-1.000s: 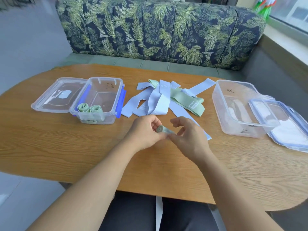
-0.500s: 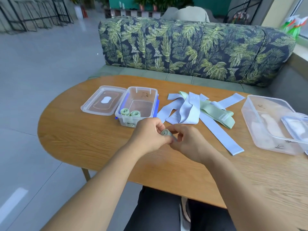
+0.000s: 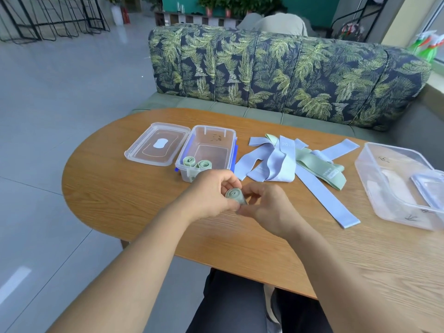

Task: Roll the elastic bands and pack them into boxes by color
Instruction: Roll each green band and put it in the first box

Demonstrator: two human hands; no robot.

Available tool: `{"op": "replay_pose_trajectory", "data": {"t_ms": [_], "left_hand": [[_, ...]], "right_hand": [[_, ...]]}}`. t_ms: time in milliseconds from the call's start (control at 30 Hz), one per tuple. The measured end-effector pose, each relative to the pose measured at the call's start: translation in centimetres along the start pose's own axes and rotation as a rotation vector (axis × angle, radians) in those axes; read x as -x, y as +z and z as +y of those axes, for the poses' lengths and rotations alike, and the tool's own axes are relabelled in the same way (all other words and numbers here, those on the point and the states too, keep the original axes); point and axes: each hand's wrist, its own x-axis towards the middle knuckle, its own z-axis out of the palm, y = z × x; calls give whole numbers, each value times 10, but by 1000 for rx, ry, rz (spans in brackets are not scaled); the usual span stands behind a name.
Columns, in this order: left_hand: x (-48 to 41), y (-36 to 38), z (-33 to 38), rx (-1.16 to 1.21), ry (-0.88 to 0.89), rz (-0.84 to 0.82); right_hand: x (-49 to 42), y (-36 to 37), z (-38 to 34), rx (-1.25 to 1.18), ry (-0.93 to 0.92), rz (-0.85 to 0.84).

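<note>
Box (image 3: 209, 127): 2 grn rolls (image 3: 204, 164); 1 roll (image 3: 234, 196) held.

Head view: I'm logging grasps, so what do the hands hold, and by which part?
A rolled green band: the left hand grips its left side, the right hand its right side; the spiral end is uncovered.

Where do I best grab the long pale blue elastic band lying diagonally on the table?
Pinch the long pale blue elastic band at its near end, from the front: that end lies flat and clear; the far end runs under other blue and green bands.
</note>
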Motion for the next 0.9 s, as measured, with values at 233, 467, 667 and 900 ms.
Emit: {"op": "replay_pose_trajectory", "data": {"t_ms": [233,467,667,900], "left_hand": [[2,8,-7,-40,190,262],[10,30,-20,-86,392,472],[9,35,-21,-169,499,523],[8,38,-31,-153,501,589]], "right_hand": [[-4,2,-6,-411,175,182],[-15,-16,-15,-806,682,-18],[-26,-23,-16,-815,657,-38],[-32,-22,-14,-852,568,-15]]}}
